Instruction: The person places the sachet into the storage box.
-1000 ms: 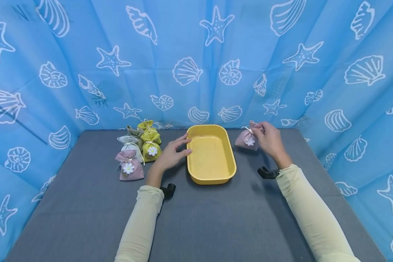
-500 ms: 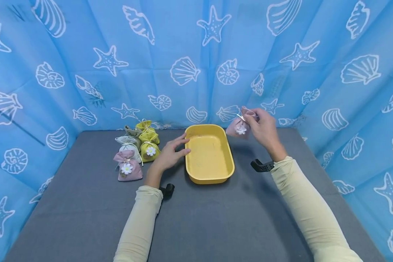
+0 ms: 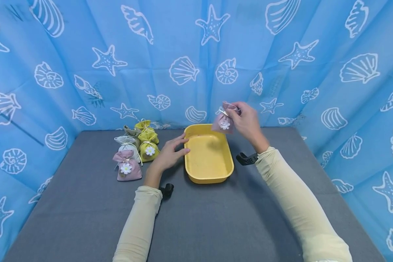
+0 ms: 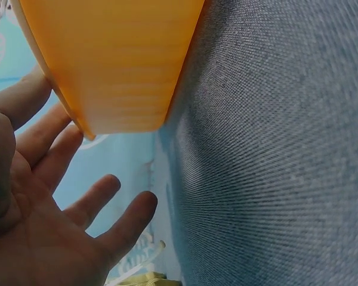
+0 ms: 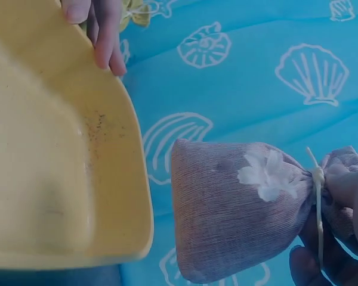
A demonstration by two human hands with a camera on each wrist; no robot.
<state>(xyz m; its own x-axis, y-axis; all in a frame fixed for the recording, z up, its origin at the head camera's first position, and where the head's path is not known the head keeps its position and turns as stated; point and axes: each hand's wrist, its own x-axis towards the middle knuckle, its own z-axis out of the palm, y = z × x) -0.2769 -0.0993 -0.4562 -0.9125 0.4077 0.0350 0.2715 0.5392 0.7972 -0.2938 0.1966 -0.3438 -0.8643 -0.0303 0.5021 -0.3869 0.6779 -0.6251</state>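
My right hand (image 3: 245, 122) pinches the tied neck of a small pink pouch with a white flower (image 3: 223, 123) and holds it in the air over the far right corner of a yellow tray (image 3: 227, 165). In the right wrist view the pouch (image 5: 238, 208) hangs beside the tray's rim (image 5: 140, 196). My left hand (image 3: 170, 153) rests with straight fingers against the tray's left rim; in the left wrist view its fingers (image 4: 65, 155) touch the tray's wall (image 4: 119, 65).
Several more pouches, pink (image 3: 127, 168), white (image 3: 126, 143) and yellow-green (image 3: 149, 149), stand in a cluster left of the tray on the grey cloth table (image 3: 199, 218). Blue seashell-print curtains (image 3: 196, 54) enclose the table on three sides.
My right hand lifted the pink pouch off the table at the tray's right and carried it up and left over the tray's far corner. The left hand stayed at the rim.
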